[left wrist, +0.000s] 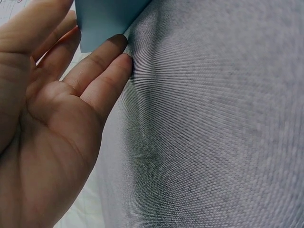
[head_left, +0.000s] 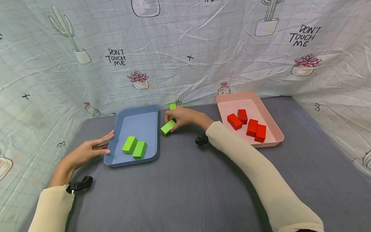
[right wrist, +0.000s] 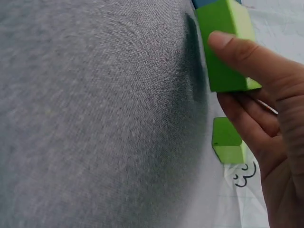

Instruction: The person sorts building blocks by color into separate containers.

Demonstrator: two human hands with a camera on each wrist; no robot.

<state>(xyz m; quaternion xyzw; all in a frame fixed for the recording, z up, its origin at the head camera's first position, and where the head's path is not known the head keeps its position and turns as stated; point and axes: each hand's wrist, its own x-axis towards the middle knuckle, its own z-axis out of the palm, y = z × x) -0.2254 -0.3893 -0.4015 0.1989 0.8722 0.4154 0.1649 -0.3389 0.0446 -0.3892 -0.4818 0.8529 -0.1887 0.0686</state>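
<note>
My right hand (head_left: 183, 116) pinches a green block (head_left: 168, 127) between thumb and fingers, just right of the blue tray (head_left: 157, 141). In the right wrist view the thumb lies on one face of that green block (right wrist: 223, 57), which looks slightly raised off the cloth. Two green blocks (head_left: 129, 145) lie side by side in the tray's near half. Behind my right hand, another green block (head_left: 172, 106) stands near the back curtain. My left hand (head_left: 90, 151) touches the tray's left wall with its fingers extended; in the left wrist view fingertips meet the blue wall (left wrist: 102, 23).
To the right, a pink tray (head_left: 275, 143) holds several red blocks (head_left: 252, 127). Grey cloth (head_left: 179, 187) covers the table. A printed curtain (head_left: 179, 48) rises along the back and sides. Each wrist wears a black camera (head_left: 202, 140).
</note>
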